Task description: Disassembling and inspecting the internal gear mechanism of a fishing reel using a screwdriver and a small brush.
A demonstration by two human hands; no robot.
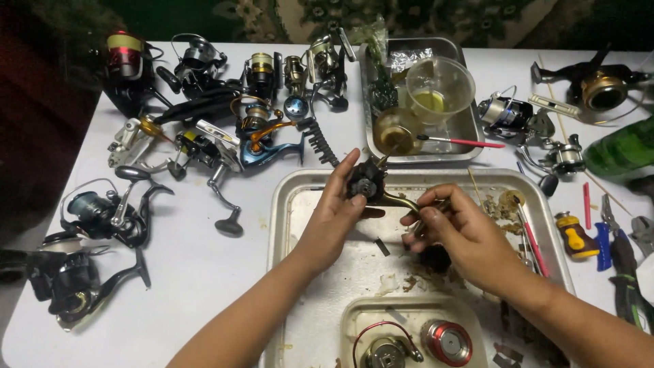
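My left hand [334,218] grips a dark fishing reel body [364,182] above a large metal tray [286,204]. A brass-coloured arm [400,200] sticks out of the reel body toward my right hand [463,235], which pinches its end with fingers closed. Beneath my right hand a small black part [433,257] lies on the tray among greasy crumbs. Nearer me a smaller tray [354,317] holds a red spool [446,341] and a round metal part with a red wire [383,351].
Several spinning reels [204,129] crowd the white table's left and back. A rear metal tray [463,129] holds a clear cup of yellow liquid [439,88] and a brush [456,142]. On the right lie a yellow-handled screwdriver [575,238], pliers [623,259] and more reels [599,85].
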